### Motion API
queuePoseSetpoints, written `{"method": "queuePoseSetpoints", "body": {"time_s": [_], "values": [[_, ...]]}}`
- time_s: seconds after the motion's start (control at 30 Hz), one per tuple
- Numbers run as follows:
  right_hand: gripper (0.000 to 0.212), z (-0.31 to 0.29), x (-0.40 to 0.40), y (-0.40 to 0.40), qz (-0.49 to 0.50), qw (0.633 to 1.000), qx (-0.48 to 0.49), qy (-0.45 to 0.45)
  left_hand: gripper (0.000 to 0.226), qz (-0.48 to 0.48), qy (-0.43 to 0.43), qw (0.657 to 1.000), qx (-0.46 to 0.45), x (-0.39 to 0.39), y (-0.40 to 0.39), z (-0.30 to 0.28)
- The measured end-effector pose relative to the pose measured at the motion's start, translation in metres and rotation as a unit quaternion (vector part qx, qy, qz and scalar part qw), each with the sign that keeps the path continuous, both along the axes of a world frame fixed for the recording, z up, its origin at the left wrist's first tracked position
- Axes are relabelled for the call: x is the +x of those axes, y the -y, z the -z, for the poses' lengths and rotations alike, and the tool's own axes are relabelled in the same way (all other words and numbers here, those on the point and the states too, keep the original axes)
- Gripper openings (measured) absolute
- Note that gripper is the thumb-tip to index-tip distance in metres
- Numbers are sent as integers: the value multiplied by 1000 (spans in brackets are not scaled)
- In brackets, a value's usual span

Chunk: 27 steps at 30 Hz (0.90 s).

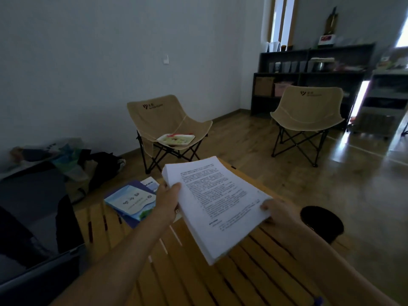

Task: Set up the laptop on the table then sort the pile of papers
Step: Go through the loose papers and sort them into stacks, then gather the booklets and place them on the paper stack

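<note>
- My left hand (168, 196) and right hand (274, 209) grip the paper stack (217, 206), fingers curled round opposite long edges.
- Stack is lifted, tilted above the counter (254, 272); its long axis runs away from me.

Dim room; daylight enters at the upper right and glares on the floor (344, 155); corners dark, edges bent and blurred.

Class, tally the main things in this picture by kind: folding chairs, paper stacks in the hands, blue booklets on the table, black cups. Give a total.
Folding chairs: 2, left chair and right chair
Paper stack: 1, held by left hand and right hand
Blue booklets: 2 visible
Black cup: 1
Total: 6
</note>
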State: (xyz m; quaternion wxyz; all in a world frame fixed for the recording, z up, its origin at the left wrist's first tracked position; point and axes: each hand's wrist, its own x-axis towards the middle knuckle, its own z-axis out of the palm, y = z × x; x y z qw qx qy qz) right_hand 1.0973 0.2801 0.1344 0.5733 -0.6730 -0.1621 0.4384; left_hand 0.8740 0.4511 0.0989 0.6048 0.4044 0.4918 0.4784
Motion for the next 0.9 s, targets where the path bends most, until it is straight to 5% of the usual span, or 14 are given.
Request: {"method": "queuePoseSetpoints", "body": {"time_s": [0.27,0.4,0.67,0.77,0.9], "values": [[27,24,30,-156,117,992,11,42,54,-23,11,998,-57,49,-119,12],[44,59,32,-169,126,987,-46,86,32,34,-35,996,-81,56,-134,28],[59,59,21,-161,99,975,-119,161,34,80,-182,978,-54,50,-114,28],[62,53,-9,-159,91,912,-156,368,25,109,-328,937,52,25,-99,16],[26,41,-97,-149,-119,883,12,455,42,44,-598,785,155,-37,-76,26]]}}
